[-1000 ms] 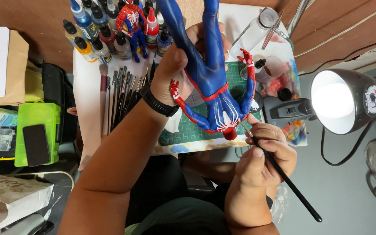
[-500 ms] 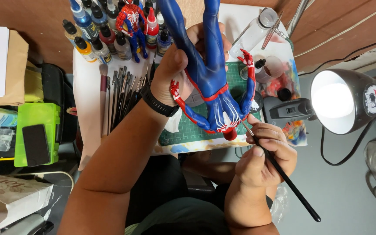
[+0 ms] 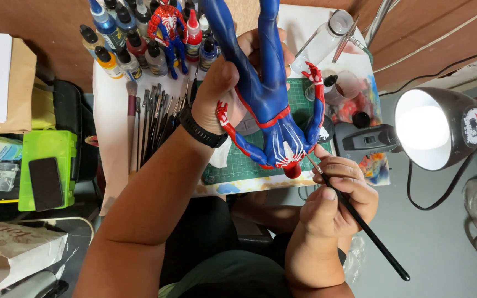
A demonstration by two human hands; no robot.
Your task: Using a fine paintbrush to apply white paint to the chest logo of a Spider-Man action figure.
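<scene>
The bench carries a white sheet and, on it, a green cutting mat edged with smears of paint. At the right stands a black desk lamp, lit, its shade turned toward the work. Above the mat, a blue and red figure is held head-down, legs pointing away from the viewer, chest with white web lines facing up, red head lowest near the mat's near edge. The left hand, a black wristband on its wrist, closes its grip around the figure's waist and thigh, thumb over the front. The right hand clenches a long black paintbrush in a pen-like grip, the handle running back to the lower right and the fine tip touching the figure just beside the head and near arm. Left of the mat lies a row of spare brushes, handles side by side. At the far edge of the bench stands a cluster of dropper paint bottles, and among them a smaller red and blue figure, upright. Beyond the bench, on the left, a lime-green box bears a dark phone. A clear bottle lies tilted at the far right of the sheet.
</scene>
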